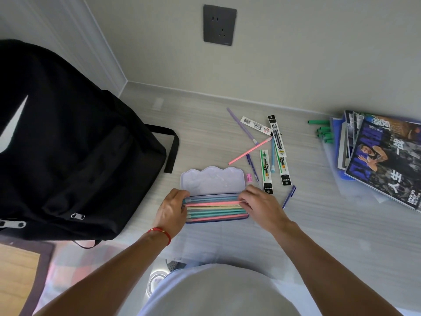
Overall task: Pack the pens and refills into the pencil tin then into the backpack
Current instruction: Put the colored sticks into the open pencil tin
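An open pencil tin lies on the pale desk, its lilac lid tipped back. Several pastel pens fill its tray. A pink pen lies across the top of them, with my left hand at its left end and my right hand pinching its right end. Behind the tin lie loose items: a purple pen, another pink pen, a blue pen, packaged refills, and a dark blue pen on the right. The black backpack stands at the left.
A small pink sharpener sits by the tin's right corner. Magazines and folders are stacked at the far right, with green markers beside them. A wall socket is on the wall behind the desk.
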A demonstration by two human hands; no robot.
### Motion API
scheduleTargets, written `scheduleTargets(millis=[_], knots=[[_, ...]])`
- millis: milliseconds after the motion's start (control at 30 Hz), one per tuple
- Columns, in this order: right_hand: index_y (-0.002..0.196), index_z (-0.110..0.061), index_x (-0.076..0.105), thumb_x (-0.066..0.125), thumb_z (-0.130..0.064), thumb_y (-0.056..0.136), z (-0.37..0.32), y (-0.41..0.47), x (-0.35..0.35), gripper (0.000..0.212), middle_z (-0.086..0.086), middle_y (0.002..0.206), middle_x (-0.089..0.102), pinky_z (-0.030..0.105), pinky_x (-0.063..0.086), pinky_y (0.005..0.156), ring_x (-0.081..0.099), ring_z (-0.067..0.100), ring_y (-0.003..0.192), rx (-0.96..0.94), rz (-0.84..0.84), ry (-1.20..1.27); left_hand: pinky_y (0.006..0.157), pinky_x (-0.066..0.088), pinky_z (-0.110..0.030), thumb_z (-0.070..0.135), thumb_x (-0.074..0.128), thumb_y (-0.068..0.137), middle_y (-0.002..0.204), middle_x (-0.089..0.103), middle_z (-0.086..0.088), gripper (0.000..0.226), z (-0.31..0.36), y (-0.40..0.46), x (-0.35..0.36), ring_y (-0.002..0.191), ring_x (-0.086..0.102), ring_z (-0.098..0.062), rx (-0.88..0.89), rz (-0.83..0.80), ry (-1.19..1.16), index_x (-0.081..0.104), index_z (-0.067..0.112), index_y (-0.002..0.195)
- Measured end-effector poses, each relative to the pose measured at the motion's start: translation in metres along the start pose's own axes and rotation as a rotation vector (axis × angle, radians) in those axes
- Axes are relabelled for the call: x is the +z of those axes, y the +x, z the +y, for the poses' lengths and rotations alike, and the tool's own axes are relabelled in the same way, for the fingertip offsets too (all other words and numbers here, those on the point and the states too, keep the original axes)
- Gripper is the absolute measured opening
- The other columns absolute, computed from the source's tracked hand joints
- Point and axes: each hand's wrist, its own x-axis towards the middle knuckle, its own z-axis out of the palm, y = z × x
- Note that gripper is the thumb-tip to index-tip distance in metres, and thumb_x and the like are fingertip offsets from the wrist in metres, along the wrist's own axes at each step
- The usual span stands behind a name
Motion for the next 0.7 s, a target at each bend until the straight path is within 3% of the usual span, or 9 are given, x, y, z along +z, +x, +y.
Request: scheduleTargets(millis=[133, 233, 400, 600, 700], knots=[[0.109, -0.018, 0.071, 0.062, -0.027, 0.099, -0.006, 0.013, 0.001, 0.016, -0.001, 0.106, 0.062, 0.034, 0.057, 0.075, 0.063, 0.017, 0.1, 0.007, -0.015, -0.027, 0.072, 0.046, -0.012, 0.001, 0.058, 0.086, 0.105, 0.06, 0.001, 0.031, 0.001, 0.003, -0.005, 0.085, 0.052, -0.01, 0.023, -0.012, -0.014, 0.061, 0.02, 0.111], [0.114, -0.018, 0.071, 0.063, -0.027, 0.098, -0.007, 0.016, 0.005, 0.02, 0.0, 0.109, 0.061, 0.033, 0.057, 0.079, 0.063, 0.017, 0.104, 0.023, -0.035, -0.028, 0.078, 0.046, -0.017, 0.003, 0.06, 0.088, 0.109, 0.06, -0.001, 0.028, 0.001, 0.003, -0.008, 0.091, 0.056, -0.014, 0.057, -0.032, 0.021, 0.064, 0.018, 0.111], [0.105, -0.016, 0.073, 0.069, -0.019, 0.093, -0.005, 0.006, 0.01, 0.013, 0.0, 0.106, 0.061, 0.034, 0.059, 0.072, 0.066, 0.019, 0.094, 0.084, -0.005, 0.024, 0.082, 0.057, -0.035, 0.01, 0.06, 0.093, 0.11, 0.062, -0.004, 0.02, 0.005, 0.003, -0.009, 0.099, 0.059, -0.021, 0.093, -0.046, 0.126, 0.072, 0.017, 0.108], [0.104, -0.013, 0.076, 0.068, -0.012, 0.094, -0.003, 0.0, 0.013, 0.013, 0.002, 0.103, 0.06, 0.034, 0.059, 0.068, 0.067, 0.02, 0.081, 0.098, 0.043, 0.105, 0.079, 0.058, -0.03, 0.027, 0.059, 0.097, 0.111, 0.058, 0.0, 0.018, 0.011, 0.007, -0.01, 0.099, 0.058, -0.016, 0.083, -0.09, 0.226, 0.076, 0.023, 0.104], [0.103, -0.01, 0.074, 0.066, -0.009, 0.094, 0.01, 0.002, 0.006, 0.013, 0.003, 0.103, 0.063, 0.036, 0.058, 0.071, 0.069, 0.021, 0.085, 0.186, 0.112, 0.199, 0.079, 0.057, -0.03, 0.025, 0.058, 0.097, 0.11, 0.06, -0.001, 0.019, 0.017, 0.015, -0.013, 0.099, 0.057, -0.016, 0.065, -0.086, 0.233, 0.077, 0.022, 0.101]])
